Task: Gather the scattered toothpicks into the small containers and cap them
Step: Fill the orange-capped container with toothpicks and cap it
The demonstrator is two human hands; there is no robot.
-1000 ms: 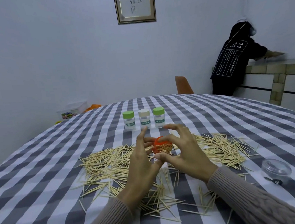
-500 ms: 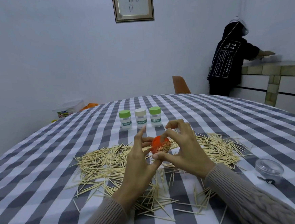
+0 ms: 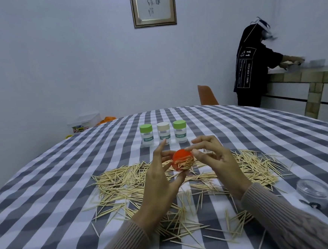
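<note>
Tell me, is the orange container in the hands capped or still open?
Open: the orange container is tipped toward the camera, toothpicks visible inside through its uncapped mouth.

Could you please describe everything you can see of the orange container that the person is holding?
The orange container is small, round and looks like translucent orange plastic. It is uncapped and tipped so its mouth faces the camera, showing toothpicks lying in its lower half. It is lifted above the scattered toothpicks on the checked tablecloth. The left hand grips it from below and the side; the right hand touches its upper right rim with its fingertips.
</note>
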